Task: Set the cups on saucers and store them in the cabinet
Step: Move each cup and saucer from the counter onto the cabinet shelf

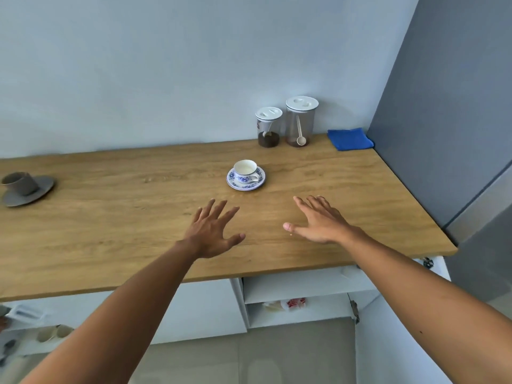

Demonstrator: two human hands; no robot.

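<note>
On the wooden counter (138,217) the pairing part of the job looks done, as far as can be seen. The blue-flowered cup (245,169) stands upright on its matching saucer (232,185), handle turned toward the person and a little to the right. It is white inside and looks empty. Its rim and the saucer's border carry the same blue floral print.

Far to the left of that cup, at the frame's edge, a grey cup (20,182) sits on a grey saucer (41,189). It seems to lean, though the wide lens may cause that.

Neither set has been put away, so storing appears to be what is left. Below and nearer than the blue-flowered cup, under the counter's front edge, the cabinet (299,289) shows an open white compartment. On its shelf lies something red and white, too small to name.

Both hands hover just short of the blue-flowered cup, one to each side, and neither touches it. The left hand (213,231) has its fingers (206,209) spread and straight. The right hand (321,223) is likewise spread, its fingers (303,203) extended, and it grips nothing. My guess is that this set goes first.

Behind the blue-flowered cup, against the wall, stand two lidded jars (268,127). One holds dark grounds, and the taller holds a scoop. A folded blue cloth (349,138) lies to their right.
</note>
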